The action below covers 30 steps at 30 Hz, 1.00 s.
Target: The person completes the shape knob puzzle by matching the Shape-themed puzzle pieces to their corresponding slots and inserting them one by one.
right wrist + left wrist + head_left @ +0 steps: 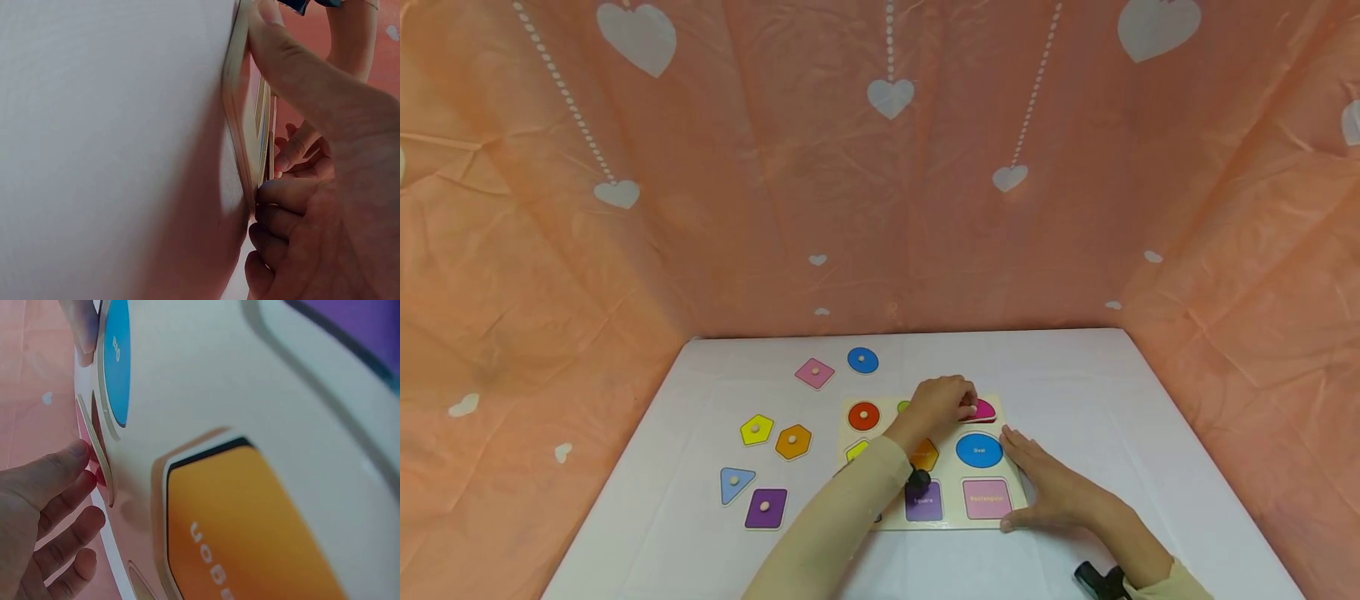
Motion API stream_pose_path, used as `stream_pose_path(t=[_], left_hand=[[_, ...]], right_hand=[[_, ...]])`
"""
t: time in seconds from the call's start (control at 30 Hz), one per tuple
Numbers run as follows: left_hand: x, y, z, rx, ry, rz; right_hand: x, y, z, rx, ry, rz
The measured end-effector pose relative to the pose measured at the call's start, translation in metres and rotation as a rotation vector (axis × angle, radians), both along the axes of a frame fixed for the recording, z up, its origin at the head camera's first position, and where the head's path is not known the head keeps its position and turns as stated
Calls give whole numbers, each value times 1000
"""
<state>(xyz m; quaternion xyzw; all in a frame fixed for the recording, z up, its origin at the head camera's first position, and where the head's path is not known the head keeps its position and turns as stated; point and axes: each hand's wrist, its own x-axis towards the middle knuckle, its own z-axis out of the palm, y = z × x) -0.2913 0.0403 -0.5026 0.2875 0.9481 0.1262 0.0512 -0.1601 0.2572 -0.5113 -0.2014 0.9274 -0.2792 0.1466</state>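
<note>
My left hand [936, 408] reaches across the puzzle board [953, 521] and pinches a magenta knobbed puzzle piece [983, 410] at the top right. In the left wrist view that piece [93, 434] stands tilted against the board, with thumb and index finger on its upper face. My right hand [1056, 483] holds the board's right side, thumb at the near corner and fingertips along the edge. The right wrist view shows these fingers bent against the board's rim [234, 94]. Beside the magenta piece lies the blue oval spot [979, 451]; my left forearm hides part of the board.
Left of the board on the white table [647, 533] lie loose knobbed pieces: purple square [766, 509], light blue triangle [736, 484], yellow pentagon [756, 430], orange hexagon [793, 442], pink diamond [815, 373] and blue oval [862, 360]. A red circle [863, 416] sits on the board.
</note>
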Motion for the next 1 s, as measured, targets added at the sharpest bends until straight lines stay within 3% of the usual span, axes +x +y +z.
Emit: stream_pose_path(t=[0.67,1.0], left_hand=[[3,-1,-4,-25,42,-19],[5,-1,-5,-9,35,3]], right_hand=[[0,0,-2,18,14,3],[-1,1,-3,13,24,3]])
